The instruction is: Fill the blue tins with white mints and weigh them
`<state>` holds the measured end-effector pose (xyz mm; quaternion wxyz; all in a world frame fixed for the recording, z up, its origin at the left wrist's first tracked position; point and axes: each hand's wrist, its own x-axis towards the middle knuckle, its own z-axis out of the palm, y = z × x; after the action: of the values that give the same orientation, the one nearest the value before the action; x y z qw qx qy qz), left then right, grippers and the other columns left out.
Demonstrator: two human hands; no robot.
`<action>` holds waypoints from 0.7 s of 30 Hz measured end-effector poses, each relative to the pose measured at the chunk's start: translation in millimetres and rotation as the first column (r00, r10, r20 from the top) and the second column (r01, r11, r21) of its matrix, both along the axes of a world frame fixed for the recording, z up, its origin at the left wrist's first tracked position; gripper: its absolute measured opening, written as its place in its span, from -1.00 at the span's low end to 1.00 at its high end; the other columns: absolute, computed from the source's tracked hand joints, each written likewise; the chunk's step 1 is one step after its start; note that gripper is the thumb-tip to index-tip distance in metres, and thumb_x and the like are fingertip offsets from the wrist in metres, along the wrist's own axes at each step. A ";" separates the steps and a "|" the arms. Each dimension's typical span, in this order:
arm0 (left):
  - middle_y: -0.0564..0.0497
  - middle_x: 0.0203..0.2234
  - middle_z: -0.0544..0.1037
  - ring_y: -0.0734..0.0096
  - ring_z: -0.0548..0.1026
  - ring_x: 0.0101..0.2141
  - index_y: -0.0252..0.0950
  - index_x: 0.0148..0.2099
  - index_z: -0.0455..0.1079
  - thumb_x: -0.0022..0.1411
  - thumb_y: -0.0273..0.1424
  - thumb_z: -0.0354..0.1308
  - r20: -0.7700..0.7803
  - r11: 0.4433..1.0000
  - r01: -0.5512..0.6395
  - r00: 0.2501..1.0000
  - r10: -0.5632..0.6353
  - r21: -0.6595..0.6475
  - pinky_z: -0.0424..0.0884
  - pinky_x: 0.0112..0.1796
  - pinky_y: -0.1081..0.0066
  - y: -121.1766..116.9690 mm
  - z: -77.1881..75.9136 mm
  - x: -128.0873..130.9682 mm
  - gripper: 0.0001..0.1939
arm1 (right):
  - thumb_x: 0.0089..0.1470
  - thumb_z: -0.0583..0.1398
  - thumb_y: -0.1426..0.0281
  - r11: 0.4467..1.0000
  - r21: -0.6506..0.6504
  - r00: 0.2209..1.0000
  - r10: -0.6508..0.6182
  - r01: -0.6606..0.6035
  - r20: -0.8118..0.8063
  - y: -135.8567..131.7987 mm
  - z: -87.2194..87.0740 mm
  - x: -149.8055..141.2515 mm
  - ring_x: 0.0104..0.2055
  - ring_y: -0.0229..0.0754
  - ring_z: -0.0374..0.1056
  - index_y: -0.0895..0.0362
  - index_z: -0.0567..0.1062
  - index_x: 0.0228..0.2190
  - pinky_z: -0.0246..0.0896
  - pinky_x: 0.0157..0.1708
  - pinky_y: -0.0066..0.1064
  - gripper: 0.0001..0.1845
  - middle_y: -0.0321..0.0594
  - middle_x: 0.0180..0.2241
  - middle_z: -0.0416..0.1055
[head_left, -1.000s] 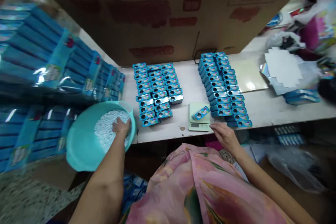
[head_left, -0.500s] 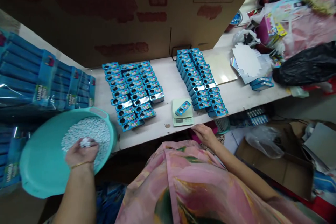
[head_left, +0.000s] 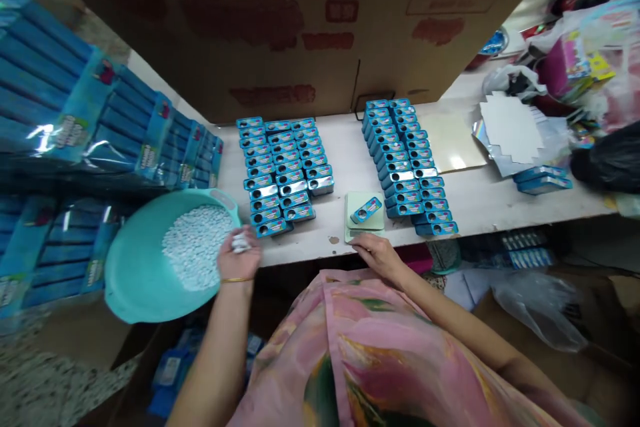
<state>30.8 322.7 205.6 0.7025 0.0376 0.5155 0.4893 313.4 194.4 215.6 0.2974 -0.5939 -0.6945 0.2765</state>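
My left hand (head_left: 240,255), palm up with fingers curled, cups a small heap of white candies (head_left: 241,242) at the right rim of the turquoise basin (head_left: 137,257). Many more of these pellet-like candies (head_left: 195,247) lie in that basin. A pale green kitchen scale (head_left: 351,202) stands near the table's front edge, with one small blue tin (head_left: 367,210) lying slantwise on it. My right hand (head_left: 377,253) rests at the scale's front edge, covering its display; its fingers are bent, and whether they pinch anything is hidden.
Rows of blue tins (head_left: 287,167) stand left of the scale, more tins (head_left: 400,160) to its right. A large cardboard box (head_left: 280,33) walls off the back. Wrapped blue packs (head_left: 115,113) are stacked at left. Cut white card (head_left: 510,130) and plastic bags lie at right.
My left hand has lifted from the candies to the basin's right rim, carrying a handful. My right hand has shifted onto the scale's front edge. The whole view has turned left.
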 end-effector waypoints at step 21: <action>-0.01 -0.54 0.49 0.45 0.48 -0.44 -0.39 -0.37 0.32 0.14 -0.54 -0.12 0.399 0.857 0.417 0.872 -0.284 -0.301 0.42 -0.26 0.34 -66.3 -14.9 117.2 -0.81 | 0.04 0.06 0.47 0.954 -0.079 0.849 0.294 -0.290 0.439 27.5 -10.6 -36.0 -0.26 -0.18 0.17 0.21 0.33 -0.24 0.19 -0.33 -0.39 -0.81 -0.11 -0.30 0.26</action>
<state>148.0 256.4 190.7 0.8528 -0.0891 0.4545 0.2411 277.4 221.9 205.0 0.0821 -0.5303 -0.8247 0.1783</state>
